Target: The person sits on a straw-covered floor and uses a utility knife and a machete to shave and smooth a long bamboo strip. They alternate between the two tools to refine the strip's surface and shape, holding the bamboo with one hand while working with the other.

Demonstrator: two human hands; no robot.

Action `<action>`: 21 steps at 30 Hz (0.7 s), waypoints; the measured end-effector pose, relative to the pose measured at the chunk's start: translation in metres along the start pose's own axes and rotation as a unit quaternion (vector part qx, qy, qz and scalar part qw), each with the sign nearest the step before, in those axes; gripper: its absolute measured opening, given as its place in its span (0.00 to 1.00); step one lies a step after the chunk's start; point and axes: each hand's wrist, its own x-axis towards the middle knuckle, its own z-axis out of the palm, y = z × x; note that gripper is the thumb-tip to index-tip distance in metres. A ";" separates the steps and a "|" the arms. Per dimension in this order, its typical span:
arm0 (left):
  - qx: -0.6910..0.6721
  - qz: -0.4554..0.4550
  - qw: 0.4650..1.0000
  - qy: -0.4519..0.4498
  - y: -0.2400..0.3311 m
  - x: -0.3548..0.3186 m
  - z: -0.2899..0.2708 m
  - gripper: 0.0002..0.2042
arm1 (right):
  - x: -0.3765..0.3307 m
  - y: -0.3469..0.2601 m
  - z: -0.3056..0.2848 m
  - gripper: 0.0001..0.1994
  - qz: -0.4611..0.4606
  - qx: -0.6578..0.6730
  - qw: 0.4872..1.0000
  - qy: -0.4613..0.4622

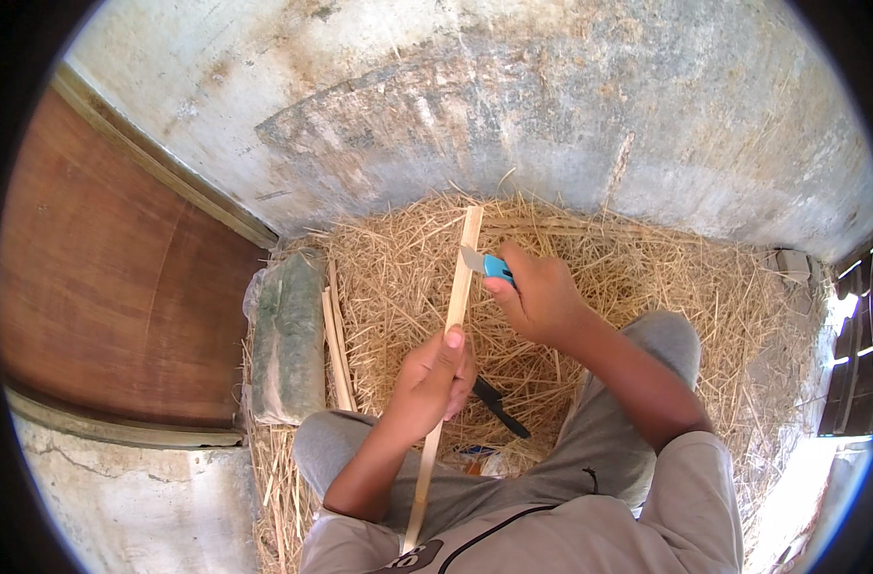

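My left hand is closed round a long, pale strip of wood or bamboo. The strip slants upward from my lap, its far end pointing at the wall. In my right hand is a utility knife with a blue handle. Its short blade lies against the strip's right edge, some way above my left thumb. Beneath my left hand, a dark, long object like a knife handle rests on the straw between my legs; its other end is hidden.
Loose straw covers the floor around my crossed legs. To the left lie a greenish plastic-wrapped bundle and several pale strips. A stained concrete wall stands ahead, with a brown wooden panel at the far left.
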 end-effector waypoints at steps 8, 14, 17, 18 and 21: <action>0.032 0.006 0.999 0.019 -0.002 0.005 -0.004 0.23 | 0.011 0.008 -0.001 0.21 0.013 -0.063 0.998 0.025; 0.006 -0.009 1.000 0.003 -0.011 0.001 0.000 0.24 | -0.007 -0.010 0.000 0.22 -0.068 -0.045 0.997 -0.014; 0.025 0.006 1.000 0.012 -0.013 0.003 0.002 0.23 | 0.000 0.005 -0.004 0.22 -0.044 -0.060 0.997 0.005; 0.016 0.003 1.000 0.012 -0.013 0.002 0.003 0.23 | 0.002 0.007 -0.005 0.22 -0.019 -0.058 0.998 -0.005; -0.007 0.002 1.000 0.012 -0.013 0.001 0.005 0.23 | 0.003 0.003 -0.008 0.23 0.013 -0.057 0.998 -0.033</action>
